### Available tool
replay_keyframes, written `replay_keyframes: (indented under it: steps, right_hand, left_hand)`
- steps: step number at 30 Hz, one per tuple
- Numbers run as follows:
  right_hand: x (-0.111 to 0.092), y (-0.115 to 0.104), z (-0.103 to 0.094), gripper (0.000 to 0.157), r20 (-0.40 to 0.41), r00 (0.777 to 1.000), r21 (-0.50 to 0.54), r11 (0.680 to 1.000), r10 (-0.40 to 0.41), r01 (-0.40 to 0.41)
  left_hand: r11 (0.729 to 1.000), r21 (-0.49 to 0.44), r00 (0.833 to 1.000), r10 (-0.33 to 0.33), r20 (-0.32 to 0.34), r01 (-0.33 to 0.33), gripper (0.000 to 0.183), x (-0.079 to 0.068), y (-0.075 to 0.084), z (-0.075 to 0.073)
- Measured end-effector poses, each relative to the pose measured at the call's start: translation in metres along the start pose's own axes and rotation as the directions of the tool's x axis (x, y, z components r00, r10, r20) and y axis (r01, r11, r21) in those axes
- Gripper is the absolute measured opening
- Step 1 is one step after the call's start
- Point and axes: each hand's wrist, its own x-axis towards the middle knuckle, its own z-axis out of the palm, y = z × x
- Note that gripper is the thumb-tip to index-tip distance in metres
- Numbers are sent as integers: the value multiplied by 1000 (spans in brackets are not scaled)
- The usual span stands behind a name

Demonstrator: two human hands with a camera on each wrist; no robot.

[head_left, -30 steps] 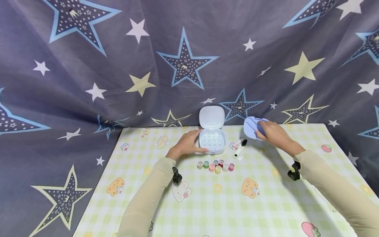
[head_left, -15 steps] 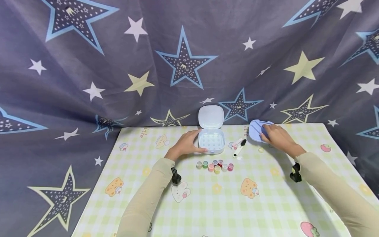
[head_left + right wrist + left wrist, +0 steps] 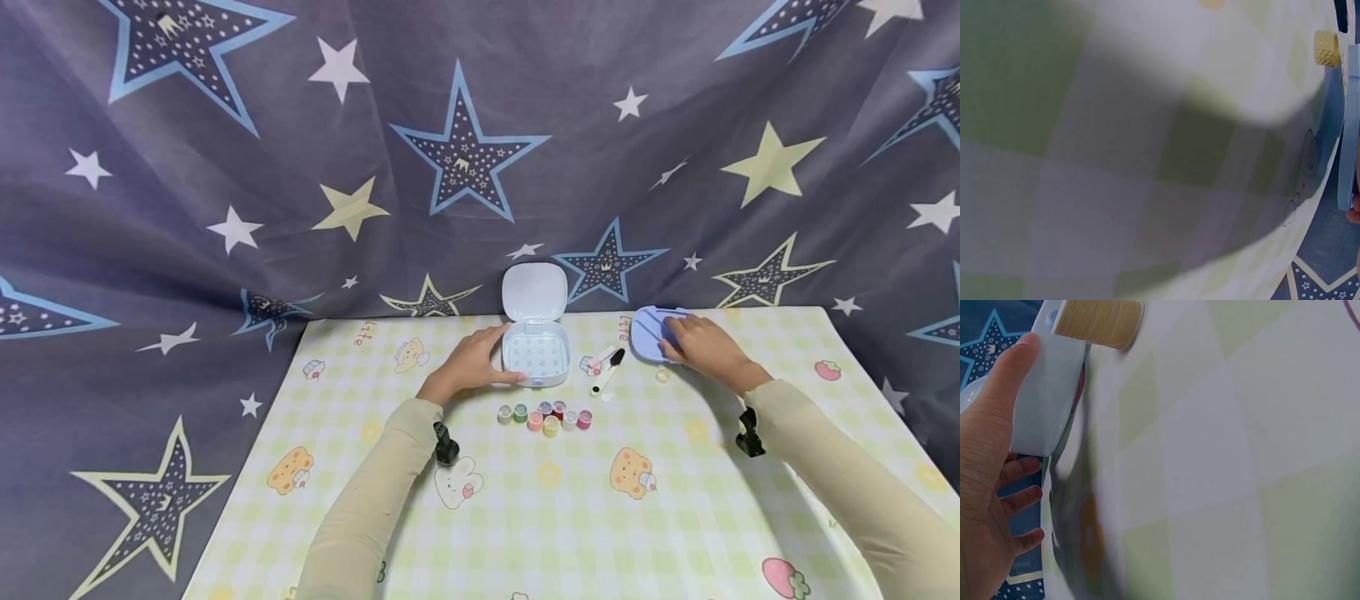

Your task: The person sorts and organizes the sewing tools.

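Note:
My left hand (image 3: pixel 472 360) holds a pale blue sewing box (image 3: pixel 537 367) at its left side, thumb at the front wall. The box's lid (image 3: pixel 535 292) stands raised at the back, and rows of small pegs show inside. In the left wrist view the thumb of my left hand (image 3: pixel 991 450) lies along the box wall (image 3: pixel 1050 387). Over at the right, my right hand (image 3: pixel 701 347) grips a darker blue tray (image 3: pixel 647 333) by its near right part. Its tray edge (image 3: pixel 1349 125) shows at the border of the right wrist view, with most of the hand out of frame.
Several small thread spools (image 3: pixel 551 426) in mixed colours stand before the box; a tan spool (image 3: pixel 1099 324) is close in the left wrist view. White-and-black thread snips (image 3: pixel 607 372) lie between box and tray. A yellow dimpled thimble (image 3: pixel 1327 49) sits by the tray. A star-patterned curtain (image 3: pixel 480 167) hangs behind.
My right hand has moved the blue tray to the right and lower, away from the snips, and the tray now looks flatter. My left hand has stayed on the box.

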Motion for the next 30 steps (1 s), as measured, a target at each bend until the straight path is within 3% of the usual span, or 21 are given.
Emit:
replay_keyframes:
  steps: [13, 19, 30]
  right_hand:
    - [-2, 4, 13, 39, 39, 999, 7, 1000, -15, 15]
    - [-4, 4, 15, 42, 107, 994, 6, 1000, -5, 4]
    - [0, 2, 12, 48, 203, 978, -10, 999, 44, -43]
  left_hand:
    - [1000, -30, 1000, -4, -10, 4, 112, -1, -1, 0]
    - [999, -40, 1000, 14, -10, -15, 112, -2, -1, 1]
    - [996, 74, 997, 61, -49, -57, 112, 1, -3, 3]
